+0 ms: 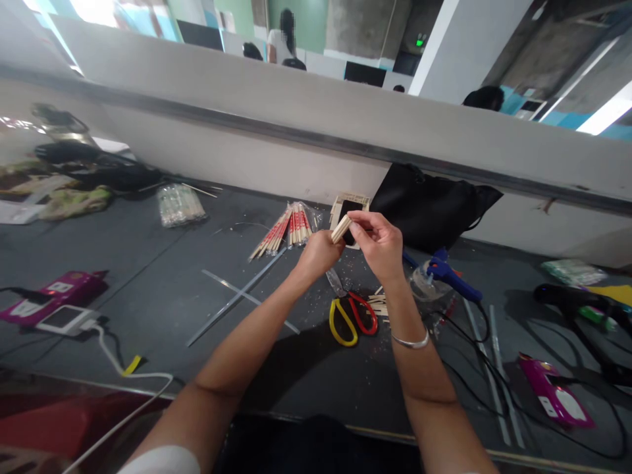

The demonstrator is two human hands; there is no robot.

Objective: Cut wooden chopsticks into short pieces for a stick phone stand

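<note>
Above dark desk [162, 289], both hands' fingers [364, 227] clamped on short wooden sticks [340, 229].

Both forearms are reaching forward and converging above the scissors [351, 316]. The left hand [320, 253] is curling into a loose fist, knuckles up. The right hand [378, 242] is meeting it, fingers [363, 222] bent in a pinch, wrist wearing a bangle.
</note>
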